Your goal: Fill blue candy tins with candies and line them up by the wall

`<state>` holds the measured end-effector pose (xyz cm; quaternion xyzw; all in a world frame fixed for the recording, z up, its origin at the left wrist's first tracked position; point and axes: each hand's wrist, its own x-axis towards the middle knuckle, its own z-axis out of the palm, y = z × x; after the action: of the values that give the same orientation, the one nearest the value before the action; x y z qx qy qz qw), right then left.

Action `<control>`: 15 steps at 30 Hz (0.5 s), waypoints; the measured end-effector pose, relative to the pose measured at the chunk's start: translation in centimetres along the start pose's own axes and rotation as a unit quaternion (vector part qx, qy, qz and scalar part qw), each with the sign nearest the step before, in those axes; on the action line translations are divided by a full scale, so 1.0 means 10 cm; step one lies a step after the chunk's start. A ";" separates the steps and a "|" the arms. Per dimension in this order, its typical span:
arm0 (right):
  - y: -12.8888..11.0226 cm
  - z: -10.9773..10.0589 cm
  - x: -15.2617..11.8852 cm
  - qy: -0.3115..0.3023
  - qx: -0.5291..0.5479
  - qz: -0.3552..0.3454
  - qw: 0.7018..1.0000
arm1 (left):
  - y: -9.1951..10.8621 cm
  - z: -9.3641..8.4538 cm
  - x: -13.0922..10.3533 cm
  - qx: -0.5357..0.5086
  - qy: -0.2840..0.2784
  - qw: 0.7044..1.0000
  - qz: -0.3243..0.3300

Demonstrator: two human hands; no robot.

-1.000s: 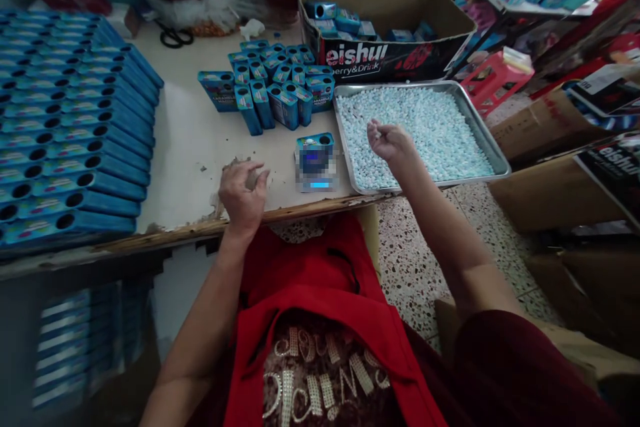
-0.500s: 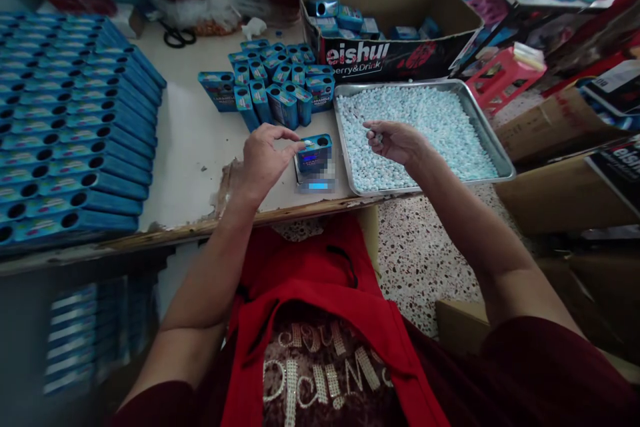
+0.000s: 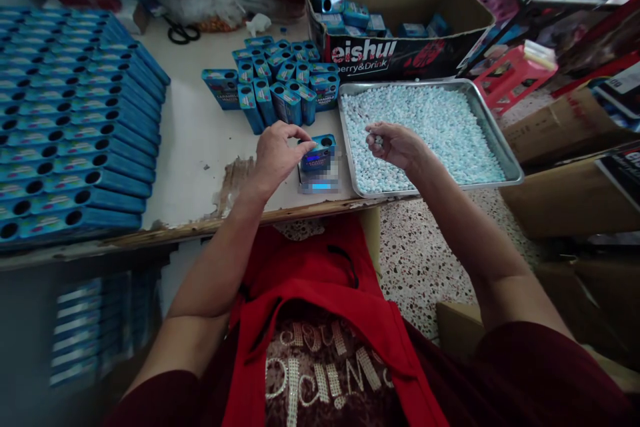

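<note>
A blue candy tin [image 3: 320, 159] with a round dark hole in its top stands on a small digital scale [image 3: 306, 183] whose display glows blue. My left hand [image 3: 281, 155] is at the tin's upper left, thumb and forefinger pinched together over its top edge. Whatever is between those fingertips is too small to make out. Over the metal tray [image 3: 500, 130], my right hand [image 3: 395, 145] is curled closed around a few small pale candies [image 3: 379, 140]. Pale blue and white candies [image 3: 440, 127] of the same kind fill the tray.
Several upright blue tins [image 3: 285, 103] cluster behind the scale. Stacked rows of tins [image 3: 75, 140] cover the table's left. A cardboard box [image 3: 400, 57] holding tins stands behind the tray. Scissors [image 3: 183, 33] lie at the back; a pink stool [image 3: 517, 77] is at right.
My left hand has shifted slightly right, its fingertips now further over the tin's top. The right hand stays closed over the tray. The whole view has shifted a little.
</note>
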<state>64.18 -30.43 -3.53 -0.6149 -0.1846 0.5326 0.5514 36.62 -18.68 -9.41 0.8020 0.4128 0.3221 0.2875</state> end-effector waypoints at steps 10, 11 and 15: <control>0.03 0.34 0.05 -0.169 -0.169 -0.130 0.962 | 0.23 0.06 0.09 0.047 0.015 0.998 0.025; 0.04 0.42 0.08 -0.173 -0.197 -0.151 0.953 | 0.21 -0.01 0.07 0.046 0.031 0.998 0.028; 0.08 0.61 0.18 -0.163 -0.293 -0.194 0.922 | 0.06 -0.20 0.00 0.031 0.026 0.999 0.007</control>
<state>59.33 -26.31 -3.98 -0.6057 -0.5352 0.4307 0.4014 35.37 -18.53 -7.70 0.8046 0.4246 0.3319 0.2492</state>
